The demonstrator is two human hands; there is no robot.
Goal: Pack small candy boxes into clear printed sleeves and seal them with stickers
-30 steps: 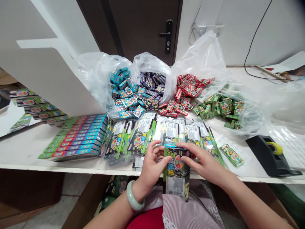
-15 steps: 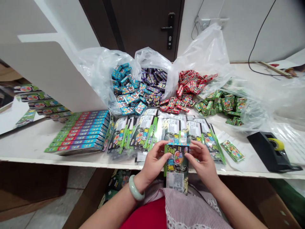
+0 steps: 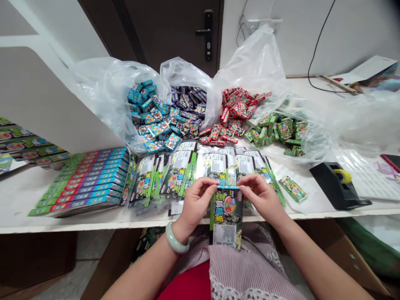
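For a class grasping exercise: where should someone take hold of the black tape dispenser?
Probably by its long side walls, coming from above, with the fingers straddling the body of the black tape dispenser behind the yellow tape roll. It sits upright, its narrow wedge body looks easy to span, and its top is unobstructed.

You're in a small packing workroom: bagged packets [image 3: 162, 121] cover the white bench [image 3: 18, 196], with a tape dispenser [image 3: 331, 185] at three o'clock and a door [image 3: 175, 33] at twelve.

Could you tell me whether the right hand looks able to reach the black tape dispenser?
Probably yes: the right hand need only release the printed card and move across to the tape dispenser; just a small flat green packet lies between them, low enough to pass over.
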